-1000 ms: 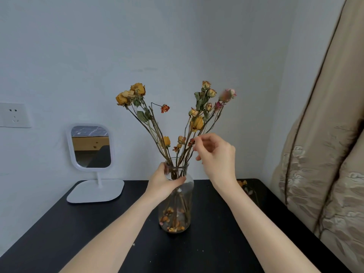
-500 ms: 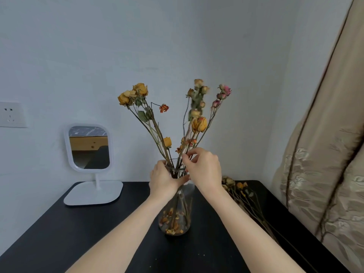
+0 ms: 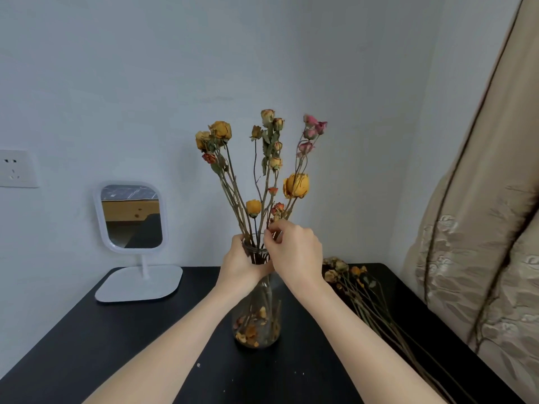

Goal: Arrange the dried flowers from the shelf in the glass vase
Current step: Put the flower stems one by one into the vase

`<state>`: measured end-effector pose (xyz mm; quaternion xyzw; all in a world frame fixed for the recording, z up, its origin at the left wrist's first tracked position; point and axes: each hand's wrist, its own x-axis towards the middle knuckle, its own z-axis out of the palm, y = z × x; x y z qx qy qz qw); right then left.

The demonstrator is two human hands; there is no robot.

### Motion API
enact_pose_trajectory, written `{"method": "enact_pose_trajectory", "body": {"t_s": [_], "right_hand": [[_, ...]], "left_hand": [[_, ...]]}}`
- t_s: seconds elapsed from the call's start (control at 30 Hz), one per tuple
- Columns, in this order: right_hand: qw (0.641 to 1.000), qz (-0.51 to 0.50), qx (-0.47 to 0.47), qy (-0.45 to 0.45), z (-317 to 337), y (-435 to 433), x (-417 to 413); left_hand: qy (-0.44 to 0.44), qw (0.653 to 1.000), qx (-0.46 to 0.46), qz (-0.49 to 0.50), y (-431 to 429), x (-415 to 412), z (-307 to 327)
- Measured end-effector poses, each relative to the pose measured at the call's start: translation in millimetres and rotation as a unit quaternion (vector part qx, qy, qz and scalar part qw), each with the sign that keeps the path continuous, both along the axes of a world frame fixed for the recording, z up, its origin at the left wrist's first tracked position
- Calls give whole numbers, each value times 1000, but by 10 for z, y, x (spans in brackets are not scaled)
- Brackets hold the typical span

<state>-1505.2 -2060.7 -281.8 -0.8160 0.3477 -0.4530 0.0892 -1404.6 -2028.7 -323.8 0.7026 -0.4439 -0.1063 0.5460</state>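
A pale wall [image 3: 262,53] fills the background. Taking the vase as the middle of the dial, a beige embroidered curtain [image 3: 481,228] hangs down the edge of the view at 3 o'clock. Below the wall lies the black surface [image 3: 102,345], which carries everything else.

A white-framed mirror [image 3: 132,217] on a flat white base stands at 10 o'clock, well apart from the vase and close to the wall.

The dried flowers [image 3: 296,185] rise out of the vase towards 12 o'clock in a loose fan: yellow roses at 11 and at 1, small pink buds at the top towards 1, and little orange-red heads lower down. A second lot, the loose stems [image 3: 339,268], lies flat on the surface at 3 to 4 o'clock, heads towards the wall and stalks running towards the near edge.

The glass vase [image 3: 256,322] stands upright at the middle of the surface, with the stems passing down through its narrow neck.

The left hand [image 3: 240,263] is wrapped round the neck from 9 o'clock, fingers curled against the glass. The right hand [image 3: 294,249] sits just above the rim at 1 o'clock, thumb and fingertips drawn together on the stems there.

A white wall socket [image 3: 14,169] is at 9 o'clock, at the frame's edge. Fallen petals [image 3: 248,333] lie in the bottom of the vase.
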Motion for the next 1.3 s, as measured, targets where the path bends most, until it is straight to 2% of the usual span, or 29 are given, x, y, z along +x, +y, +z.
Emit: {"method": "enact_pose_trajectory", "body": {"t_s": [0.1, 0.33, 0.53, 0.67, 0.9, 1.07, 1.17, 1.3], "right_hand": [[999, -8, -20, 24, 23, 13, 18], [997, -24, -69, -25, 96, 76, 26], [993, -72, -79, 58, 18, 45, 58], [991, -81, -78, 67, 6, 55, 64], [991, 3, -136, 16, -72, 160, -94], [998, 29, -63, 12, -257, 53, -328], [999, 15, -5, 31, -341, -77, -465], [993, 24, 115, -1, -455, -256, -643]], "left_hand": [[19, 1000, 2, -18, 0, 28, -10], [-6, 999, -17, 45, -55, 16, 11], [-15, 999, -14, 50, -64, 23, -20], [-8, 999, -21, 42, -61, 27, -26], [12, 999, -34, 14, -5, 68, -48], [41, 998, -34, -39, 41, 79, -66], [6, 1000, -22, 0, 39, 55, -76], [1, 999, -33, 24, 45, 54, -82]]}}
